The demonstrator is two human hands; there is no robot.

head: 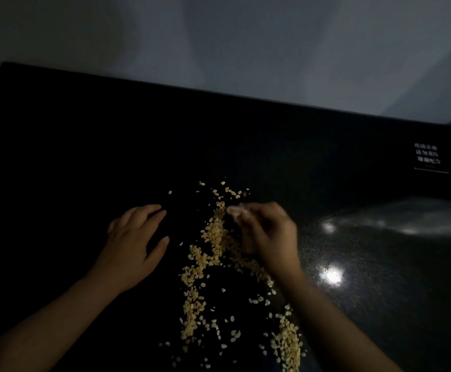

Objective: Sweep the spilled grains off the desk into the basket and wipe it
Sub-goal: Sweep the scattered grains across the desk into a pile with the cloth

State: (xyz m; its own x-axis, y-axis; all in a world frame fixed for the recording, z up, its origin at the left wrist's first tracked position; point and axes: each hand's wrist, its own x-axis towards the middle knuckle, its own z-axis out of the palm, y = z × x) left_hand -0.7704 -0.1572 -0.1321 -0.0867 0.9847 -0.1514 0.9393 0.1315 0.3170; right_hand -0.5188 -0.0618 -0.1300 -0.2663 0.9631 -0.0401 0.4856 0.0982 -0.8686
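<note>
Grains trail across the desk between our grips and back beside the right wrist. Our left grip lies open and flat. Our right grip is curled and blurred, so we cannot tell whether it holds any. We should rake low with its edge, herding stragglers into one heap.

Views: one, head-worn, wide-angle.
Vantage: above the near side of the dark worktop, looking out over the wearer's own forearms.
Facing: forward and steeply down, toward the pale wall beyond the worktop's far edge.
Tilt: rolled, with the far edge sloping from upper left down to lower right.
Distance: close; left hand and right hand mid-frame, forearms entering from the bottom corners.
Centre: scattered grains, between and below the hands.
Margins: white printed label far right; bright glare on the worktop lower right.
Sharpness: right hand blurred, scene dim.
</note>
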